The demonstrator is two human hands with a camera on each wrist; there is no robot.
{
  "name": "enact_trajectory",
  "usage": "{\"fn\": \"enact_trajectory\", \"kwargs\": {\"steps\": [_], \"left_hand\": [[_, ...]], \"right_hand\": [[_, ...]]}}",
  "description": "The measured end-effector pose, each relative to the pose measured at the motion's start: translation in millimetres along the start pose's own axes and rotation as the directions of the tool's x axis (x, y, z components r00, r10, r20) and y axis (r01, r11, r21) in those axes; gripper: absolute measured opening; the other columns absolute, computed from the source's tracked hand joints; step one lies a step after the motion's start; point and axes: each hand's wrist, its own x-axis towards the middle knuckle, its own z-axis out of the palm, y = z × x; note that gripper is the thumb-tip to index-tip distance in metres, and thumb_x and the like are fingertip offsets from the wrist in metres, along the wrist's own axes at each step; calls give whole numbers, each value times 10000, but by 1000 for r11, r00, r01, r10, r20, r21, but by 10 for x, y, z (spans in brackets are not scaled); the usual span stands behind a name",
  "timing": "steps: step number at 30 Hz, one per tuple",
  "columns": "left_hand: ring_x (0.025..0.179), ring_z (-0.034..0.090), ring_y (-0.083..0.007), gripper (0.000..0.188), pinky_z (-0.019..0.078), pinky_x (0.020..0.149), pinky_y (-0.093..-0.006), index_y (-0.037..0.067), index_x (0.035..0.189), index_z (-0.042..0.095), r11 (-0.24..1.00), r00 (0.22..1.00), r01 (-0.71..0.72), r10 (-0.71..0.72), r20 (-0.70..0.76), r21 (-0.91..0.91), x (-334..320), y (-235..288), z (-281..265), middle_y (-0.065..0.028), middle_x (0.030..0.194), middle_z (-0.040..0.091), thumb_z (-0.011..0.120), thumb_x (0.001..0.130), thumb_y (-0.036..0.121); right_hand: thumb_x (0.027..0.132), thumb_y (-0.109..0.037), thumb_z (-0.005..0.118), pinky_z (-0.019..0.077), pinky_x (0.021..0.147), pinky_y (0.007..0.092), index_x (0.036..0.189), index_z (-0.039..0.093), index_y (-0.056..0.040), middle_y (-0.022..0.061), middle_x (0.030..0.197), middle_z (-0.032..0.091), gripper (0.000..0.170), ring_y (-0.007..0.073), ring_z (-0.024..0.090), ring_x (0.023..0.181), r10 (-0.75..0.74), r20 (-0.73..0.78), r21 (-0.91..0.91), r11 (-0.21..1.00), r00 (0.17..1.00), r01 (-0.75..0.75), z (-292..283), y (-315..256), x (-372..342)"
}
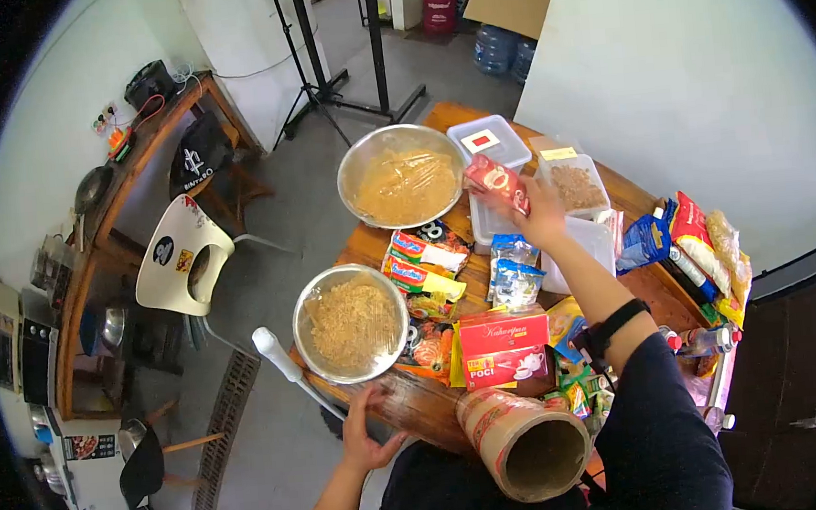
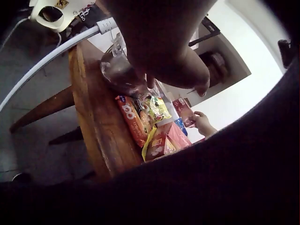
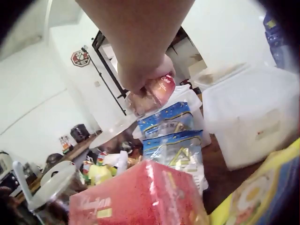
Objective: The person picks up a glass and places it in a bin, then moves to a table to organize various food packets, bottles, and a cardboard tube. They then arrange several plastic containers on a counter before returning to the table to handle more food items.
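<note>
My right hand (image 1: pixel 546 213) grips a red packet (image 1: pixel 498 185) with pale lettering, held over the lidded plastic tubs at the far side of the table. In the right wrist view the packet (image 3: pixel 161 90) shows beyond the wrist, fingers curled round it. My left hand (image 1: pixel 369 435) is at the near table edge, fingers spread and holding nothing. Just beyond it stands a metal bowl (image 1: pixel 305 355) of brown crumbs under clear film. A larger metal bowl (image 1: pixel 345 175), also film-covered with brown contents, is left of the packet.
Red boxes (image 1: pixel 505 367), noodle packs (image 1: pixel 425 282) and blue-and-silver sachets (image 1: pixel 515 280) crowd the table's middle. A large wrap roll (image 1: pixel 498 425) lies against my body. Clear tubs (image 1: pixel 594 183) stand at the right, and a white-ended rod (image 1: pixel 277 352) rises by the left edge.
</note>
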Motion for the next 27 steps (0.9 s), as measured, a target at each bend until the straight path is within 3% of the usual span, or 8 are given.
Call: {"fn": "enact_trajectory", "kwargs": {"steps": [5, 10, 12, 15, 16, 18, 21, 27], "left_hand": [[920, 527, -285, 787, 397, 815, -366, -32, 1203, 320, 998, 998, 43, -45, -42, -44, -114, -138, 77, -181, 1062, 500, 712, 595, 276], [922, 521, -263, 778, 398, 810, -352, -28, 1206, 319, 994, 998, 67, -68, -9, -83, -10, -102, 168, -169, 1092, 481, 705, 592, 253], [925, 516, -258, 770, 396, 814, -347, -26, 1207, 319, 994, 999, 51, -50, 8, -98, 50, -83, 197, -167, 1100, 474, 699, 594, 242], [920, 510, -253, 753, 393, 820, -346, -25, 1208, 319, 993, 999, 31, -27, 33, -113, 84, -74, 199, -166, 1110, 461, 688, 602, 225], [919, 510, -253, 754, 394, 819, -349, -25, 1210, 317, 992, 999, 28, -24, 35, -123, 84, -79, 204, -168, 1112, 460, 688, 604, 227], [916, 510, -253, 757, 396, 817, -354, -25, 1214, 314, 990, 999, 27, -22, 37, -141, 73, -81, 204, -171, 1118, 456, 689, 607, 230], [917, 509, -251, 764, 398, 816, -357, -25, 1219, 310, 991, 998, 56, -51, 43, -121, 34, -61, 202, -176, 1123, 453, 694, 614, 242], [943, 507, -245, 776, 374, 843, -365, -6, 1243, 284, 990, 998, 53, -50, 24, -131, -3, -101, 179, -167, 1138, 444, 677, 651, 305]], "right_hand": [[638, -248, 706, 377, 826, 359, 1059, 480, -29, 170, 977, 498, 526, 311, 481, 914, -182, 68, 386, 911, 981, 142, -541, -309, -416], [626, -244, 710, 351, 877, 373, 1108, 453, -41, 176, 1056, 473, 582, 317, 449, 1006, -318, 236, 371, 903, 918, 217, -448, -132, -928], [621, -210, 706, 337, 900, 367, 1126, 441, -44, 181, 1093, 456, 594, 316, 434, 1038, -225, 304, 363, 926, 926, 106, -476, -71, -1019], [621, -215, 695, 351, 895, 345, 1117, 456, -55, 163, 1105, 451, 573, 309, 430, 1052, -115, 219, 471, 882, 969, -2, -440, 228, -1088], [632, -222, 679, 367, 880, 341, 1104, 472, -68, 131, 1102, 458, 538, 297, 441, 1040, 16, 165, 393, 916, 986, -80, -512, 291, -1093], [641, -192, 651, 380, 850, 365, 1075, 509, -100, 98, 1051, 483, 466, 269, 474, 989, 184, 91, -88, 980, 979, -176, -609, 450, -1123], [654, -158, 607, 390, 778, 372, 972, 570, -130, 66, 968, 515, 321, 220, 503, 914, 279, 271, -449, 883, 921, -136, -546, 490, -1229], [644, -195, 628, 360, 715, 338, 810, 589, -160, -13, 832, 539, 174, 168, 506, 850, 129, 204, -580, 814, 970, 13, -339, 529, -1319]]}}
